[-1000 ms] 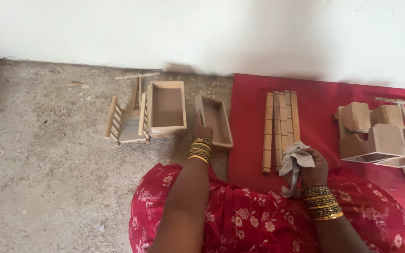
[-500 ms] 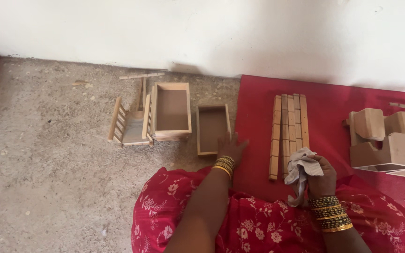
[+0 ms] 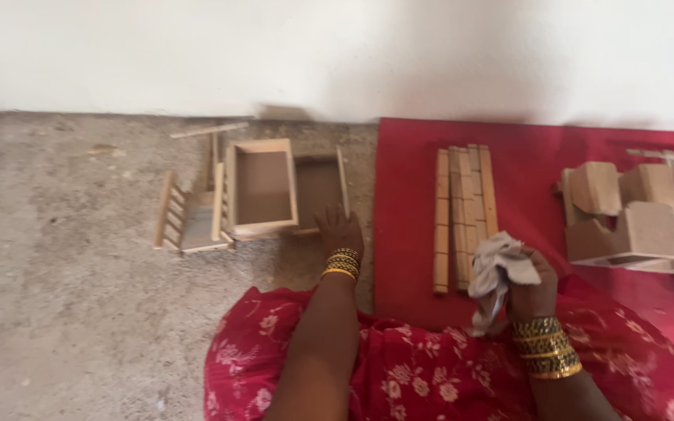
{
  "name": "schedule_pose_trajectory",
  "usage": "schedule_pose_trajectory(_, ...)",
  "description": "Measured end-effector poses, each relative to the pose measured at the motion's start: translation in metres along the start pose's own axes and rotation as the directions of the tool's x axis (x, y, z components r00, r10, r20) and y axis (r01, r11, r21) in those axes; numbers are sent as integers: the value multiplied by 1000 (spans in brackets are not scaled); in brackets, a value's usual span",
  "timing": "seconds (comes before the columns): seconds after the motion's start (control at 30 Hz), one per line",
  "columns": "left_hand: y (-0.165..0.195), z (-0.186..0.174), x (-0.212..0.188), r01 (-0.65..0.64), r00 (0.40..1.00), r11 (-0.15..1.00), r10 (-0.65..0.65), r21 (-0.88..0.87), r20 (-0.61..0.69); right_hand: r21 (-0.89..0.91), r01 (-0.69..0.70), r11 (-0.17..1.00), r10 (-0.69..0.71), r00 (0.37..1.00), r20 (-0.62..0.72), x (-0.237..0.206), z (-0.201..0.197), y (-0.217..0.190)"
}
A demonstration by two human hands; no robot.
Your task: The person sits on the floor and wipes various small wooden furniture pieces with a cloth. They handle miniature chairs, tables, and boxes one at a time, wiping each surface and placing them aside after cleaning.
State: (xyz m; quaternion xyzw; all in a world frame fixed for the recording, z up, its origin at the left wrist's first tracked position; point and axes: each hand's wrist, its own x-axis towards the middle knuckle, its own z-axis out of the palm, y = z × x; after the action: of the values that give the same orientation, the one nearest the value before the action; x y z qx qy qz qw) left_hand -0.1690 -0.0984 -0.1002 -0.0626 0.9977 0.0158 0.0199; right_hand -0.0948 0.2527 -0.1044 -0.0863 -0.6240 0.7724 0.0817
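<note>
My left hand (image 3: pixel 339 231) lies with fingers spread on the near end of a shallow wooden tray (image 3: pixel 318 183). The tray sits on the concrete floor, tight against the right side of a deeper open wooden box (image 3: pixel 260 187). My right hand (image 3: pixel 536 287) hovers over the near part of the red mat (image 3: pixel 407 195), closed around a crumpled grey-white cloth (image 3: pixel 497 267). Just beyond that cloth, a bundle of long wooden slats (image 3: pixel 462 210) lies on the mat. Both wrists carry stacked gold bangles.
A small ladder-like wooden rack (image 3: pixel 185 218) leans against the box's left side, and a thin stick (image 3: pixel 208 130) lies behind it. Several chunky wooden blocks and frames (image 3: pixel 633 218) crowd the mat's right side. A white wall runs along the back. My red floral lap fills the bottom.
The shallow tray has gone from tilted and apart to flat against the box's right side. My left hand moved with it to its near end. The right hand still holds the cloth.
</note>
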Motion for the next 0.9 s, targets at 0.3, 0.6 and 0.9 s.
schedule_pose_trajectory(0.3, 94, 25, -41, -546, 833, 836, 535, -51, -143, -961, 277, 17, -539, 812, 224, 12, -64, -55)
schedule_pose_trajectory(0.6, 139, 51, -72, -456, 855, 860, 495, -229, 153, -926, 350, 143, -579, 788, 209, 16, -73, -39)
schedule_pose_trajectory(0.9, 84, 14, -48, 447, 876, 506, -80, -738, 476, -889, 426, 167, -628, 741, 237, 19, -74, -26)
